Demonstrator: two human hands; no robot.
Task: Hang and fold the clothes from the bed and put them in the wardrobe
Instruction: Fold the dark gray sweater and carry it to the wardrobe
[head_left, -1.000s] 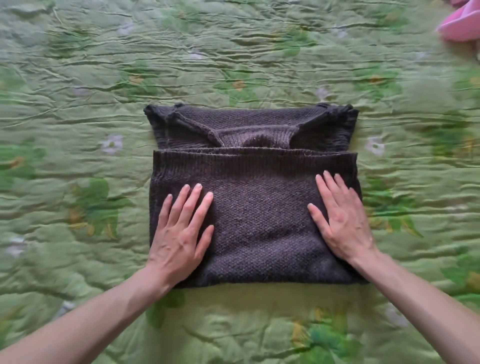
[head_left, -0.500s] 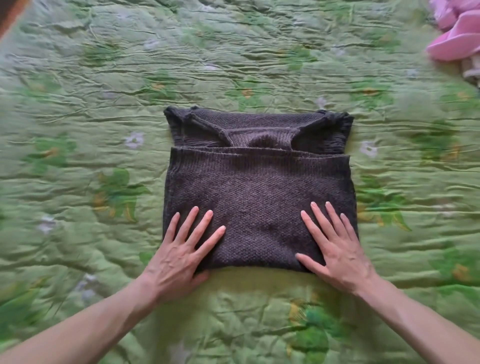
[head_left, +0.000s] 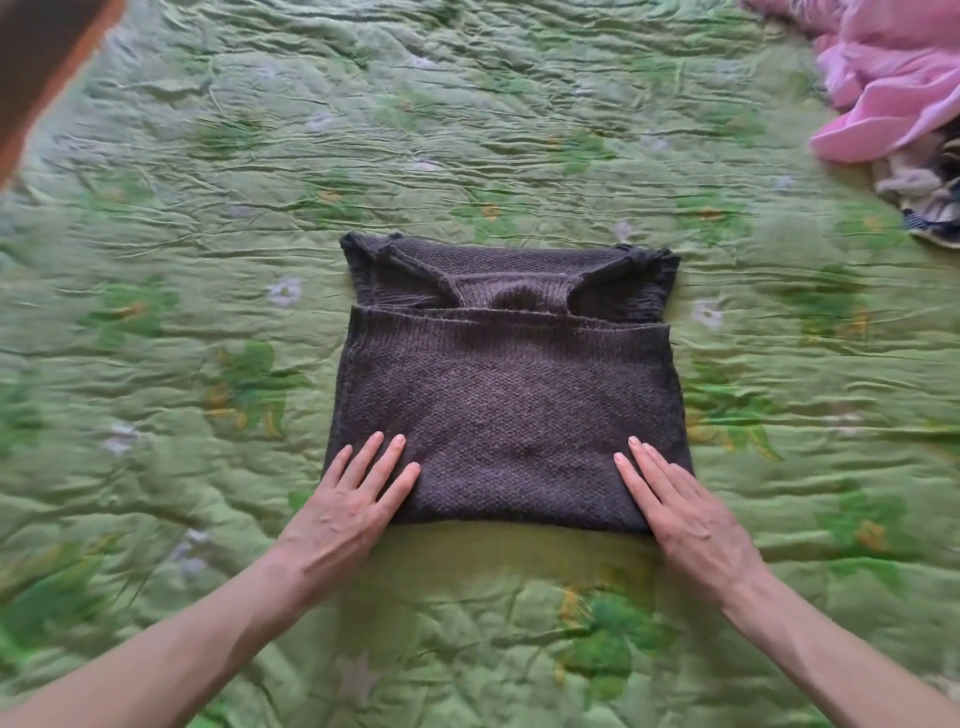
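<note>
head view: a dark brown knitted sweater (head_left: 506, 395) lies folded flat at the centre of a green flowered bedspread (head_left: 208, 208), its lower half doubled up over the chest so the neckline and shoulders show along the 12 o'clock edge. the left hand (head_left: 345, 512) lies palm down at the sweater's 7 o'clock corner, fingers straight and slightly spread, fingertips on the knit, the heel of the hand on the bedspread; it grips nothing. the right hand (head_left: 685, 517) lies flat the same way at the 5 o'clock corner, fingers straight and close together, gripping nothing. at 2 o'clock, well apart from the sweater, a crumpled pink garment (head_left: 893, 88) lies at the frame edge, with a pale and dark striped cloth (head_left: 924, 197) just below it.
</note>
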